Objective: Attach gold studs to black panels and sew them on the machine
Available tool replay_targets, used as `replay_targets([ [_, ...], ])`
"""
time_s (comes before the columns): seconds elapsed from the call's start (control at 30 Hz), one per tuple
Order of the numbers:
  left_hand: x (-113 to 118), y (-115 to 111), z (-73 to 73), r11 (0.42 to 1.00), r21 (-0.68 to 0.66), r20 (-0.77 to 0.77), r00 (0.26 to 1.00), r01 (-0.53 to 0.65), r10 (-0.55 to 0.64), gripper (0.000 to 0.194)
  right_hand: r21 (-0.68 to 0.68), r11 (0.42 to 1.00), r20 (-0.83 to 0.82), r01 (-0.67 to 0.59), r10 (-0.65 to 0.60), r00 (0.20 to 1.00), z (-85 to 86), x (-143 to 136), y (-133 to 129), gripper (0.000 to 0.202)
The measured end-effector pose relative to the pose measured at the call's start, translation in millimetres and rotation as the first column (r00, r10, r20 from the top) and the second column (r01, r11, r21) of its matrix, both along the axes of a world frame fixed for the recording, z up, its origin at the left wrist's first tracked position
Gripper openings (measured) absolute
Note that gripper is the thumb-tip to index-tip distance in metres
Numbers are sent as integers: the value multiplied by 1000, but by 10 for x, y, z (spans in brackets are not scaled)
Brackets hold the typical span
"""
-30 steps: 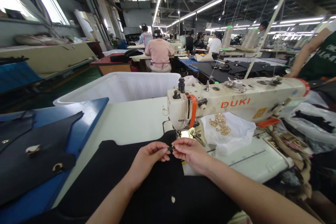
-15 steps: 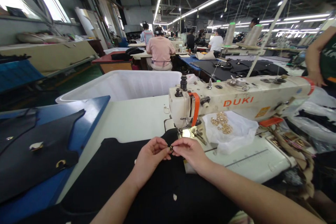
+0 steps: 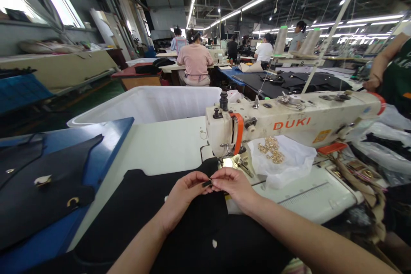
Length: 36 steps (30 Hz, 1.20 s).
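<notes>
Just in front of the sewing machine's needle area, my left hand [image 3: 189, 188] is closed in a pinch on a small black strip [image 3: 206, 183]. My right hand [image 3: 233, 184] is closed too, its thumb and fingertips meeting the left ones around a small gold-coloured metal piece [image 3: 211, 180] at the strip's end. The fingers cover most of that piece. Beneath both hands, large black panels [image 3: 135, 209] lie over the table and toward me. A small white mark or tag [image 3: 214, 243] shows on the nearest panel.
The DUKI sewing machine [image 3: 276, 120] stands ahead to the right. Beside it, gold metal rings [image 3: 271, 150] lie on a white cloth-like sheet [image 3: 298, 158]. A blue board [image 3: 112, 145] holds black pieces at left. Behind is a white bin [image 3: 150, 98]. Another person's arm [image 3: 385, 60] is at far right.
My fingers have shifted slightly around the small pieces, and more of the black strip shows beyond the left thumb. The person at far right has moved their arm.
</notes>
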<state>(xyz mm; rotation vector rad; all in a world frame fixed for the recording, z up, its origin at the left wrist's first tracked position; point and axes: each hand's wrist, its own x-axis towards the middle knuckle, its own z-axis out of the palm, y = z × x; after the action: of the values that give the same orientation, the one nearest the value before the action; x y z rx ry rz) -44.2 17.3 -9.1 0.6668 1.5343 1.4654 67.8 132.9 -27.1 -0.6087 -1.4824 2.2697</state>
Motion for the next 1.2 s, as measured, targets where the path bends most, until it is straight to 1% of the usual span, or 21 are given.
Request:
replay_targets([
  [0.13, 4, -10, 29, 999, 8, 22, 999, 37, -37, 20, 21, 998, -18, -54, 55, 998, 8, 16, -8, 30],
  [0.2, 4, -17, 45, 999, 2, 43, 998, 46, -46, 17, 42, 997, -30, -61, 63, 998, 2, 22, -11, 29],
  [0.3, -1, -28, 69, 999, -14, 90, 995, 50, -49, 17, 58, 997, -29, -56, 58, 998, -15, 23, -13, 27],
  [0.4, -14, -36, 87, 999, -2, 128, 991, 46, -45, 17, 49, 997, -18, -61, 62, 998, -28, 22, -12, 27],
  [0.5, -25, -38, 91, 999, -2, 127, 991, 51, -50, 16, 46, 995, -14, -83, 84, 996, -33, 26, -7, 30],
  [0.63, -17, -37, 71, 999, 2, 64, 997, 48, -48, 14, 48, 992, -10, -114, 114, 993, -44, 22, -4, 34],
  [0.77, -4, -32, 37, 1000, -21, -22, 1000, -21, 21, 13, 73, 991, -36, -113, 116, 993, -59, 3, -38, 33],
  [0.87, -18, -22, -1, 997, -39, -107, 992, -74, 70, 14, 142, 986, -47, -89, 96, 994, -63, -1, -96, 29],
  [0.97, -43, -9, -46, 994, -37, -185, 978, -106, 97, 19, 223, 973, -20, -55, 61, 998, -58, 1, -150, 32],
  [1.03, -58, -4, -70, 992, -42, -213, 971, -121, 109, 21, 246, 968, -20, -43, 49, 999, -54, -3, -166, 26],
  [1.1, -67, -3, -80, 991, -50, -238, 965, -122, 107, 21, 259, 965, -18, -31, 37, 999, -53, -12, -165, 16],
  [1.2, -66, -5, -64, 992, -46, -271, 957, -119, 102, 20, 294, 956, 21, -1, -5, 1000, -54, -25, -150, 6],
])
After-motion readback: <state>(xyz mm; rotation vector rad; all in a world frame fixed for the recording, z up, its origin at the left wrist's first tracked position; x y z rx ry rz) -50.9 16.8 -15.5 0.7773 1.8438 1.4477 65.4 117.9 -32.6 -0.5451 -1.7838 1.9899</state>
